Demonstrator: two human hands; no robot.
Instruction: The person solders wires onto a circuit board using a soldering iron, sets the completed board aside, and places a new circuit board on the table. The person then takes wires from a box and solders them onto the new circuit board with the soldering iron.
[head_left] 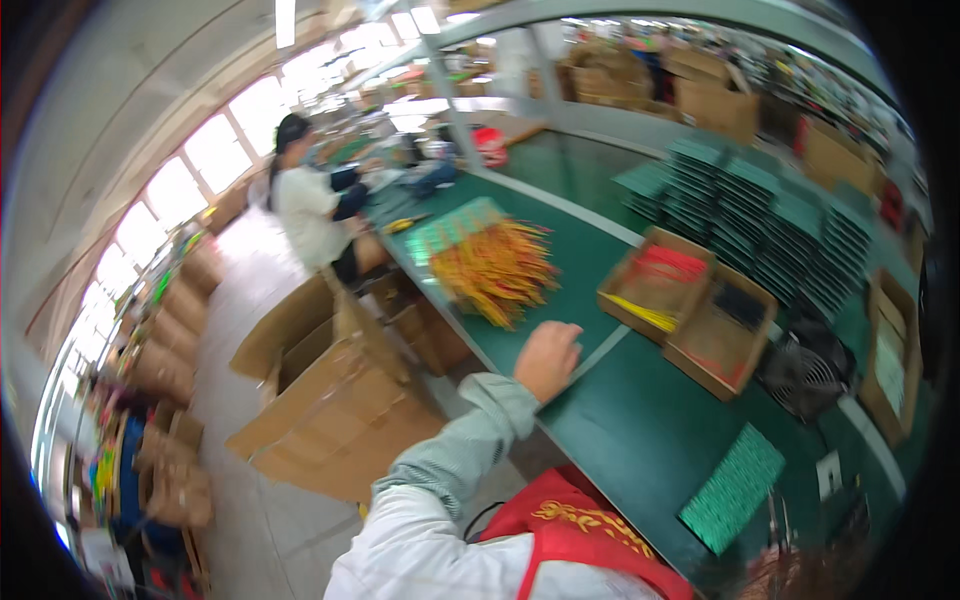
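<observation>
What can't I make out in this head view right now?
All in the head view:
- Left hand: blurred; whether its fingers pinch anything is unclear.
- Right hand: not visible.
- Orange and yellow strands: too blurred and overlapping to count.
- Open carton: its walls and flaps hide the bottom.
- Co-worker: hands too small and blurred.
- Red apron: cut off by the lower edge.
</observation>
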